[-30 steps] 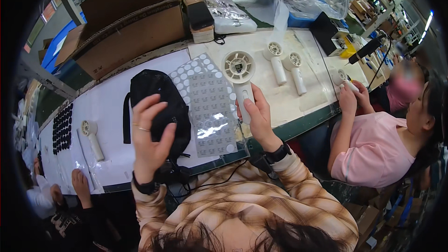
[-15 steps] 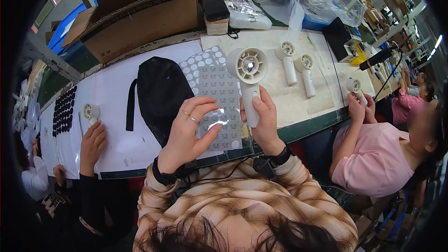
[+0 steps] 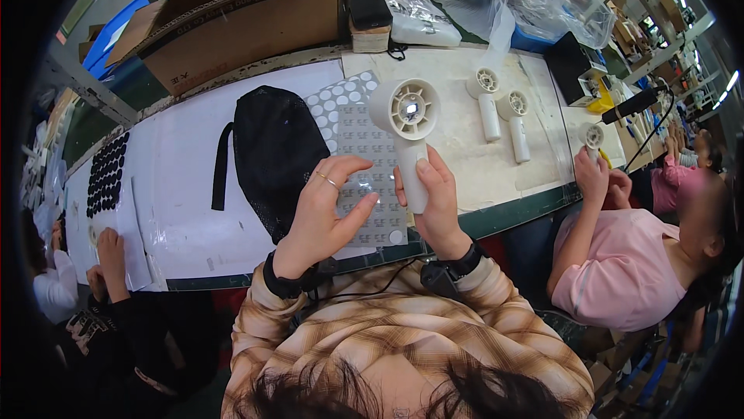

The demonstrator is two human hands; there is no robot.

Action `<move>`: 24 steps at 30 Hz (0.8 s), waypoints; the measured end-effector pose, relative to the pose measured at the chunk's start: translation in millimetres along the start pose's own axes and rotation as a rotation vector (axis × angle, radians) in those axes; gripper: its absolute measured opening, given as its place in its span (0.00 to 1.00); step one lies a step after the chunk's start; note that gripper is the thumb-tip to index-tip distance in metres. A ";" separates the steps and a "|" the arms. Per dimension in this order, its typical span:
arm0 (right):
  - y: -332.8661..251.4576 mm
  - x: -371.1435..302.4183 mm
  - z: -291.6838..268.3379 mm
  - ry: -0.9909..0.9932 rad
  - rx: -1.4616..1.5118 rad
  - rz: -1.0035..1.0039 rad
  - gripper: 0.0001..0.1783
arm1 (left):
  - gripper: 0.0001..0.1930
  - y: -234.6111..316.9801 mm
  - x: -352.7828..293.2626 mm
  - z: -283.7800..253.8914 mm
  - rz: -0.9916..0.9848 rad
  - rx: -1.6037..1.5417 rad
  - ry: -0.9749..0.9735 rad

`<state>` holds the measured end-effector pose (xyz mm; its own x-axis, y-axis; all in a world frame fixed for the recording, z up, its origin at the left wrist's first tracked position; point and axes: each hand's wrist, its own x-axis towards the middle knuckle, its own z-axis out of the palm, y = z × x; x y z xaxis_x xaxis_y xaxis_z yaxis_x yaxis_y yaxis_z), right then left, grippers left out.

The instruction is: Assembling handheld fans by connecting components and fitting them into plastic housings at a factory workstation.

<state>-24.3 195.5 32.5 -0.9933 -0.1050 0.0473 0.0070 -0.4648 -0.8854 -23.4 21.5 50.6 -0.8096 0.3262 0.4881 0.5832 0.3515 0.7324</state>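
My right hand [image 3: 440,206] is wrapped round the handle of a white handheld fan [image 3: 405,148], held upright with its round, ribbed head at the top. The thumb lies along the handle. Left of the fan, my left hand [image 3: 319,206] hovers with its fingers curved and the thumb well apart; I see nothing between them. Beneath both hands lies a grey sheet of small printed labels [image 3: 363,140], partly covered by the left hand. A sheet of white round stickers [image 3: 325,115] sticks out from under it. Beside them rests a black mesh drawstring bag [image 3: 273,148].
Two more white fans [image 3: 490,117] lie on the mat at right. Behind stand a large cardboard box [image 3: 248,31] and a black phone [image 3: 369,6] on a small block. Co-workers sit on both sides; the one in pink [image 3: 620,264] holds a fan. Black round stickers [image 3: 108,175] lie far left.
My left hand has moved slightly right and its fingers stay spread. The fan tilts a little more to the left. At left, the co-worker's hand and fan have drawn farther left.
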 end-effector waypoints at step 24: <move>36.3 3.8 -11.2 0.078 0.005 0.046 0.22 | 0.29 -10.9 6.0 3.6 -0.201 -0.069 0.044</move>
<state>-29.1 188.0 -4.6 -0.9979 -0.0582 -0.0299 0.0536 -0.4653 -0.8835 -34.4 22.8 43.9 -0.9121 0.2162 0.3483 0.4051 0.3440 0.8471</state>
